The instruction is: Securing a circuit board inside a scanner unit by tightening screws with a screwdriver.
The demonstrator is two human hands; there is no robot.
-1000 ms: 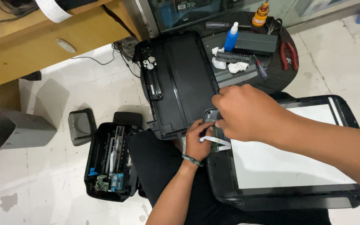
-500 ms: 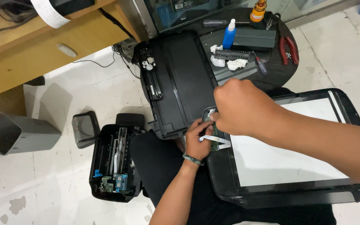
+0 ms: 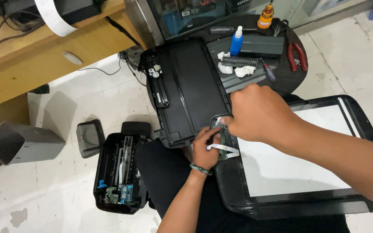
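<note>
White tiled floor, printer guts spread everywhere, and a person sitting in the middle of it with a scanner lid (image 3: pixel 368 129) across their lap. The left hand (image 3: pixel 206 149) has its fingers pinched together on the corner of a small green circuit board (image 3: pixel 226 144) at the lid's top-left corner, where a flat white ribbon cable (image 3: pixel 223 149) trails off it. The right hand (image 3: pixel 257 114) is curled over the same spot, fingertips closed down on the board's upper edge; exactly what they pinch is hidden under the knuckles. Compared with a second ago both hands are pretty much where they were, so this looks like slow, fiddly work, nothing freed yet. The board is small, half covered, sitting in a grey-rimmed pocket. Further out: a black printer cover (image 3: pixel 186 86), the open printer body (image 3: pixel 119 174) on the floor, and a blue spray bottle (image 3: pixel 236 42) and red pliers (image 3: pixel 296 54) on a round dark table (image 3: pixel 281 82).
</note>
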